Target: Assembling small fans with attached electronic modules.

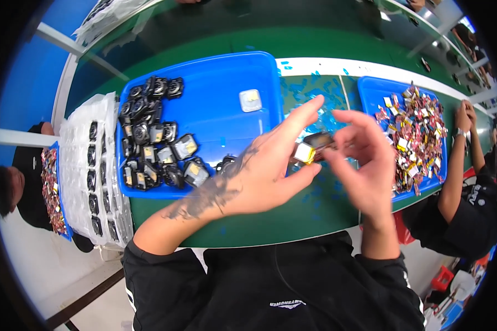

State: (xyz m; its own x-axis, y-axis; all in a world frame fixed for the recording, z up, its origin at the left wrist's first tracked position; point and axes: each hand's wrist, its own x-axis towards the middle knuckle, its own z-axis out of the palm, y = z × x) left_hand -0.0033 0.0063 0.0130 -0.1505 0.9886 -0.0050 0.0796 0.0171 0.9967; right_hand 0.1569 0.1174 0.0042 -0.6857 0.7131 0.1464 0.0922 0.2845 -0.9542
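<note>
My right hand (367,160) is closed, its thumb and fingertips pinching a small battery (305,153), silver-white with yellow tape. A dark piece (318,139) sits against the battery, blurred; I cannot tell whether the two are joined. Around their left side my left hand (265,171) is spread, thumb and forefinger stretched apart, with its other fingers hidden. Left of it stands a large blue tray (215,77) holding several black round-faced units (142,132), some showing silver-and-tan backs. On the right, a smaller blue tray (370,85) carries a heap of small batteries (417,138) with coloured wires.
Blue film scraps (323,118) litter the green table (248,226) beyond my hands. One pale square part (250,100) lies alone in the large tray. White blister trays (83,176) with black units are stacked at left. Co-workers sit at left (30,187) and right (464,204).
</note>
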